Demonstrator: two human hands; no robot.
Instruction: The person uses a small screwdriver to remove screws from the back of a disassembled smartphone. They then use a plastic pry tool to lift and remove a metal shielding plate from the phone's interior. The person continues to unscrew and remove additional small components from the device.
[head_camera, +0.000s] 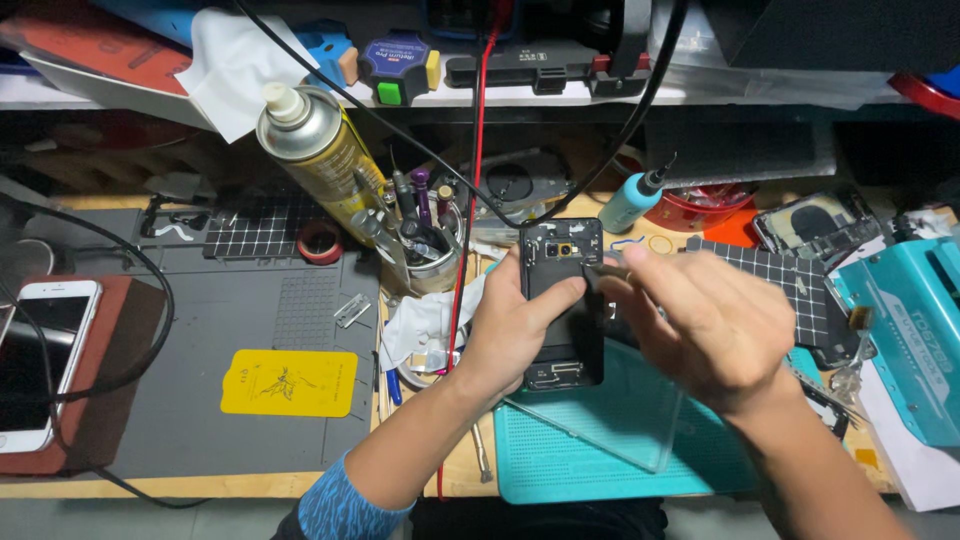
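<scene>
opened phone (562, 300): your left hand (515, 330) hides its left edge;
right hand (700, 325): blurred; you cannot make out its tool

Spray can (318, 150) stands tilted behind the grey mat, its wrapped label yellow with dark print; yellow rectangular sticker (289, 382) lies flat on the grey mat (180, 400), bearing a dark drawing; white phone (40, 360) rests on a brown block at the left edge, screen dark; teal device (905, 330) at the right edge carries pale lettering.
</scene>
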